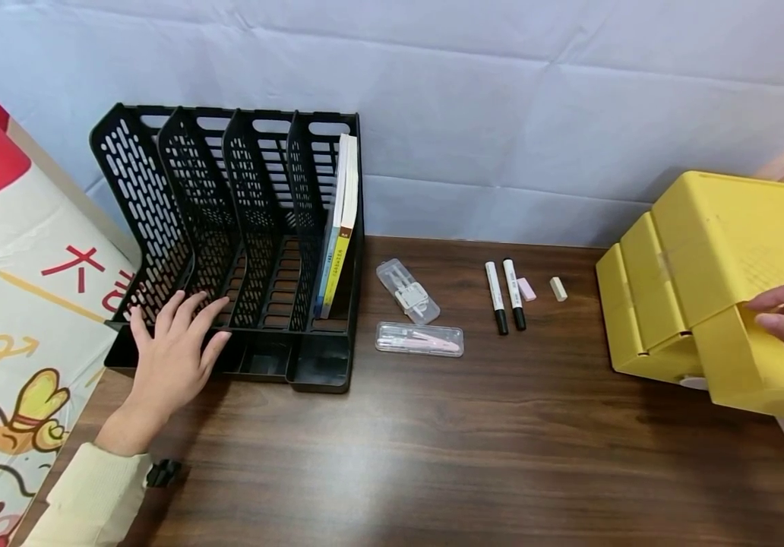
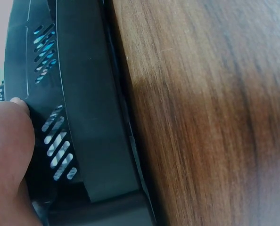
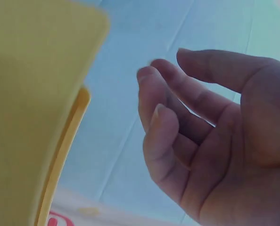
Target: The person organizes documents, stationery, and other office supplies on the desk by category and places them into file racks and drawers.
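Rack at the table's left and box at its right, a hand at each.
The head view shows me the left hand spread wide over the rack's front; the right wrist view alone shows the right hand loosely curled, holding nothing, beside smooth yellow panels. The left wrist view adds slanted slots in black plastic, alongside streaked wood grain.

Cream sleeve with small black wrist attachment

Woodgrain worktop, kinda creased pale sheet along the back edge
Cartoon-print cloth down the left edge, bit of glare on the wood.
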`<action>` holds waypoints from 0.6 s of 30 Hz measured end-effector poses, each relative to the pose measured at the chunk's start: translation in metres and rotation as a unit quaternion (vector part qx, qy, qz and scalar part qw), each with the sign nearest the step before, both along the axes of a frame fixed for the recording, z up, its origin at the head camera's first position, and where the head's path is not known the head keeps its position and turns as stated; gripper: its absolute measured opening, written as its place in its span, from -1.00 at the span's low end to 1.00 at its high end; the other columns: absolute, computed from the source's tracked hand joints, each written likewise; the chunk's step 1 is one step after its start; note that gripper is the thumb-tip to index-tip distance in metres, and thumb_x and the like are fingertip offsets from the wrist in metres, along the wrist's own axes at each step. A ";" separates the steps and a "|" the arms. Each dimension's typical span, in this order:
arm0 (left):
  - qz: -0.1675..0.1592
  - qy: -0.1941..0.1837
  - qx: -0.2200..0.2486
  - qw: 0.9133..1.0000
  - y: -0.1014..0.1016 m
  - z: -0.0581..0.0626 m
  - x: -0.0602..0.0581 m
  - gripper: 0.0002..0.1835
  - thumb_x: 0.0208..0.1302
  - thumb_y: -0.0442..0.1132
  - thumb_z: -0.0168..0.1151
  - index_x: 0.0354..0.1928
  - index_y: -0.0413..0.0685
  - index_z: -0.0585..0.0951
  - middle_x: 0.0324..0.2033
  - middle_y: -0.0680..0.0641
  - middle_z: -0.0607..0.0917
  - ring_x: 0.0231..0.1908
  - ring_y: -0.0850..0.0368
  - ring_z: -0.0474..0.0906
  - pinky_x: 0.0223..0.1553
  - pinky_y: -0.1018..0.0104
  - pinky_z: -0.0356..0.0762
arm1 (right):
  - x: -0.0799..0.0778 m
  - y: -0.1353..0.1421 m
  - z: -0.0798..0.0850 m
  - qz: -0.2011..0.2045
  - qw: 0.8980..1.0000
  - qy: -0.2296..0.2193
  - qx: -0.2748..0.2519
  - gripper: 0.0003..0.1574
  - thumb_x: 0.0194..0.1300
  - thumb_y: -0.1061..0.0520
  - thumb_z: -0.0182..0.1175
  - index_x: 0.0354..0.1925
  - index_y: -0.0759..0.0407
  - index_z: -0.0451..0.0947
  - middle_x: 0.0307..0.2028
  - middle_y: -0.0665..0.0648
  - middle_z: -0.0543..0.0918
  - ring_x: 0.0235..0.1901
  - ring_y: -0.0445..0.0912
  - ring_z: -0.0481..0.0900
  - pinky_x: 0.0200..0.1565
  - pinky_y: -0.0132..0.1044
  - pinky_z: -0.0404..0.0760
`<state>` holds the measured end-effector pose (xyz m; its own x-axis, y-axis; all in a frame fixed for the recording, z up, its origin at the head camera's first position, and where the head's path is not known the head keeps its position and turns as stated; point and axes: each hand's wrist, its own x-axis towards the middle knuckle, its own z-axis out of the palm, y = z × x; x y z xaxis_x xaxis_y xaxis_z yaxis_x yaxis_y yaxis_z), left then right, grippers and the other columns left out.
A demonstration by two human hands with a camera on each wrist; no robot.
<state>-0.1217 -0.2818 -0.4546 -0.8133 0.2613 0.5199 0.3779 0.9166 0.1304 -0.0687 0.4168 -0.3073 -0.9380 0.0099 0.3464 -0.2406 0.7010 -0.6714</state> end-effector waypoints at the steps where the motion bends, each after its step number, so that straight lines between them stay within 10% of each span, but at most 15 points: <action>1: 0.000 0.001 0.000 1.000 0.000 0.000 0.000 -0.47 0.55 0.17 -0.06 0.35 0.04 0.49 0.27 -0.30 0.49 0.37 -0.41 0.24 0.29 -0.62 -0.32 | 0.004 -0.012 0.007 0.002 1.000 0.002 0.015 -0.21 0.39 0.43 0.14 -0.27 -0.65 0.54 -0.55 -0.49 0.57 -0.64 -0.53 0.44 -0.63 -0.62 0.34; 11: 0.001 -0.003 -0.001 1.000 0.001 0.000 0.000 -0.42 0.57 0.23 -0.17 0.35 0.04 0.49 0.28 -0.30 0.49 0.37 -0.40 0.23 0.29 -0.61 -0.33 | 0.016 -0.069 0.021 0.048 0.993 0.038 0.105 -0.33 0.38 0.39 0.22 -0.17 -0.54 0.53 -0.43 -0.50 0.55 -0.44 -0.62 0.46 -0.63 -0.58 0.35; 18: 0.000 0.008 -0.003 1.000 0.001 -0.001 -0.001 -0.32 0.56 0.32 -0.32 0.34 0.03 0.50 0.26 -0.30 0.50 0.35 -0.42 0.26 0.27 -0.63 -0.30 | 0.015 -0.092 0.022 0.056 0.980 0.028 0.189 -0.78 0.22 0.36 0.39 -0.16 0.16 0.68 -0.41 -0.50 0.55 -0.43 -0.64 0.46 -0.49 -0.64 0.43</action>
